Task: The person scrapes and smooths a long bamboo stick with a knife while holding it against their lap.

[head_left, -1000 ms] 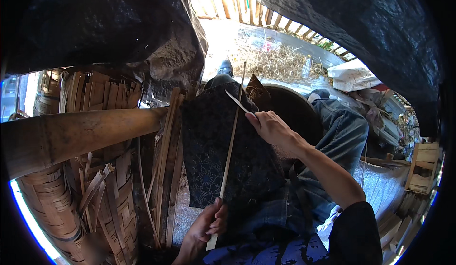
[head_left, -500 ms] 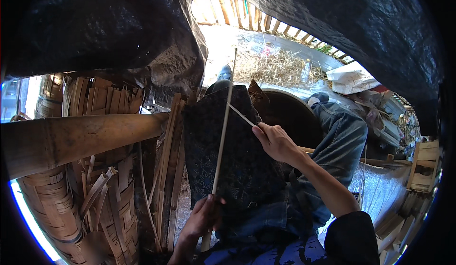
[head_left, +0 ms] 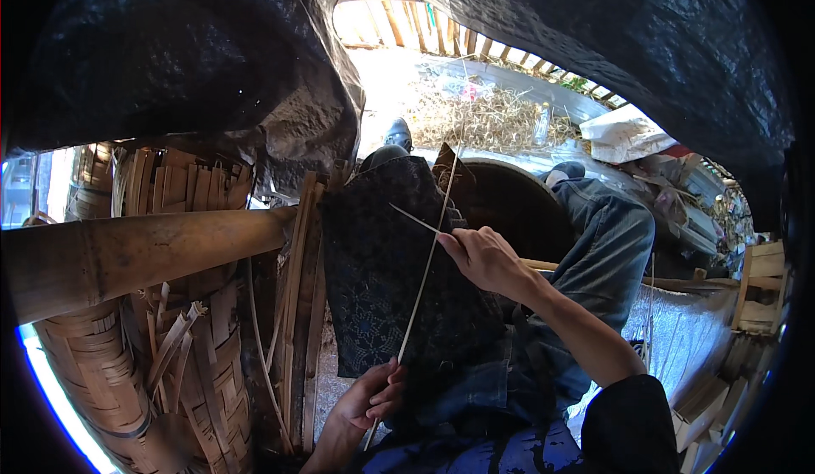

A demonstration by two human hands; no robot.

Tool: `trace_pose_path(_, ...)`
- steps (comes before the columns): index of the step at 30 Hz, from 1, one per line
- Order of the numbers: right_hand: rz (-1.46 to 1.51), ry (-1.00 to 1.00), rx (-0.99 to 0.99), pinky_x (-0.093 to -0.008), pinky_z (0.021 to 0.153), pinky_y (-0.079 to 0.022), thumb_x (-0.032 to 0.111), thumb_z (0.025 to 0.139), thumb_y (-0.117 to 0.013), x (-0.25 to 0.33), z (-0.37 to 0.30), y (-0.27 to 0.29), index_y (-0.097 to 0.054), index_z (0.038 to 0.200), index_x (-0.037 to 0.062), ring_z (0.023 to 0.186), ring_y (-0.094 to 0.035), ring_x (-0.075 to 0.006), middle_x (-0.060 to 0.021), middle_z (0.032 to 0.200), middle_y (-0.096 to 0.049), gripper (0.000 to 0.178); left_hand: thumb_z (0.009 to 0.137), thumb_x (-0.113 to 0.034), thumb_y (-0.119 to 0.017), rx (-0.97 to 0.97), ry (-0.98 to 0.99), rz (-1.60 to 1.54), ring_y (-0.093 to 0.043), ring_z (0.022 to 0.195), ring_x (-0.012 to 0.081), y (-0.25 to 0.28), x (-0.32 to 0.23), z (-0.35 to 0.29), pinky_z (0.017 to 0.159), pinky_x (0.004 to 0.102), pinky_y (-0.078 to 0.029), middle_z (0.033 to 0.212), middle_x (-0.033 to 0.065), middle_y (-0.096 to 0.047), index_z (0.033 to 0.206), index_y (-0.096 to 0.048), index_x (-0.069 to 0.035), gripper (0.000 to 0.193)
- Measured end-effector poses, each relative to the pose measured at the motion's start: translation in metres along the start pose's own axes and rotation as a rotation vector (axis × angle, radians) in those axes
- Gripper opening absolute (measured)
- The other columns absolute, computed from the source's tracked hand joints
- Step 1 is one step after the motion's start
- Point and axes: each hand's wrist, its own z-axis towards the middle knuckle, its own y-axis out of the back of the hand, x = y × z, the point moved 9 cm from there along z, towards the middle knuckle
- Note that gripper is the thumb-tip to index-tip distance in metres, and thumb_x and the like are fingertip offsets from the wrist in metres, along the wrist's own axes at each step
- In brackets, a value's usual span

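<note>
Pale strip (head_left: 417, 304) crosses knife (head_left: 414, 218), overshooting cloth (head_left: 365, 262) edge.

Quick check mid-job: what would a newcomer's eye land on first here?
Probably the pale strip slanting over the dark patterned cloth at centre, held near its lower end by the left hand. The right hand, higher up, holds a thin knife whose blade crosses it in view. Next, the thick bamboo pole jutting in from the left edge.

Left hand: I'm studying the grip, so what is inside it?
A thin strip runs through the left hand, showing above and below it. The stretch inside the grip is covered by the fingers.
</note>
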Motion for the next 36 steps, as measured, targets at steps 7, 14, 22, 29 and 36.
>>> trace_pose_path(7,0.148,-0.113,0.164,-0.0426,0.041,-0.037,0.031,0.097,-0.046,-0.011,-0.008,-0.007,-0.053,0.067,0.0006,0.041,-0.05,-0.035,-0.0182,0.048,-0.048,0.044,0.1,-0.036,-0.037,-0.006,-0.05,-0.163,-0.026,0.031,0.005,0.01,0.005,-0.004,0.03,0.0182,-0.018,0.045,-0.0033,-0.031,0.076,-0.045,-0.01,0.036)
trace_pose_path(14,0.031,-0.054,0.15,-0.044,0.043,-0.041,0.035,0.097,-0.046,0.006,0.001,-0.011,-0.052,0.065,0.0013,0.045,-0.054,-0.0373,-0.0192,0.05,-0.051,0.047,0.101,-0.036,-0.035,-0.094,-0.124,0.05,-0.024,0.032,0.0064,0.004,-0.006,-0.015,0.031,0.0205,-0.021,0.045,-0.0029,-0.03,0.076,-0.045,-0.009,0.038)
trace_pose_path(22,0.048,-0.074,0.148,-0.0449,0.044,-0.041,0.036,0.097,-0.045,0.0,0.004,-0.018,-0.05,0.06,0.0009,0.048,-0.054,-0.0395,-0.0211,0.05,-0.05,0.051,0.1,-0.037,-0.036,-0.33,-0.326,0.465,-0.026,0.034,0.0083,-0.001,-0.015,-0.022,0.032,0.0241,-0.022,0.048,-0.0023,-0.031,0.08,-0.047,-0.007,0.038)
trace_pose_path(29,0.111,-0.145,0.156,-0.0476,0.05,-0.039,0.029,0.097,-0.048,-0.001,0.007,-0.024,-0.049,0.062,-0.0003,0.054,-0.053,-0.0415,-0.0233,0.055,-0.049,0.046,0.1,-0.036,-0.037,-0.447,-0.299,0.57,-0.034,0.039,0.0074,-0.014,-0.02,-0.033,0.036,0.0233,-0.025,0.051,-0.0027,-0.037,0.08,-0.046,-0.008,0.036)
trace_pose_path(36,0.102,-0.11,0.072,-0.0449,0.045,-0.041,0.036,0.097,-0.045,-0.004,0.007,-0.027,-0.05,0.06,0.0004,0.049,-0.055,-0.0391,-0.0216,0.051,-0.05,0.052,0.1,-0.036,-0.038,-0.497,-0.282,0.571,-0.032,0.039,0.0072,-0.01,-0.017,-0.037,0.036,0.0237,-0.024,0.051,-0.0037,-0.034,0.081,-0.045,-0.009,0.034)
